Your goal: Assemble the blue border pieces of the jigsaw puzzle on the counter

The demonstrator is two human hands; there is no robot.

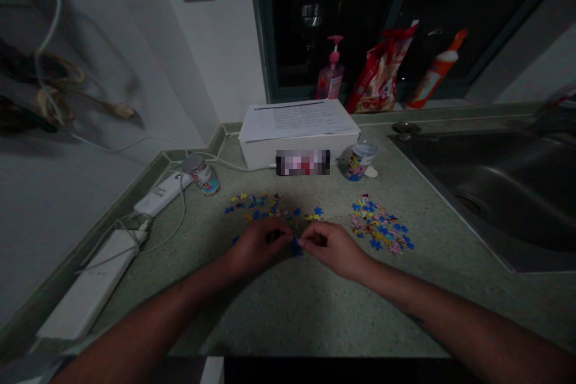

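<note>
Over the middle of the green speckled counter, the fingertips of both hands come close together in a pinch. Between them shows a small blue jigsaw piece [296,247]. My left hand [258,244] pinches at its upper left side, and my right hand [333,247] at its right. The fingers partly cover the piece. Beyond my left hand lies a loose spread of small coloured jigsaw pieces [257,214]. A denser heap of jigsaw pieces [380,227], blue, yellow and pink, lies to the right of my right hand.
A lidded jar [201,174] stands left, an open jar [359,162] right, with a white box [297,123] behind. White power strips [96,285] and cables run along the left. A steel sink [495,186] borders the right. Bottles and a red bag [382,72] line the sill.
</note>
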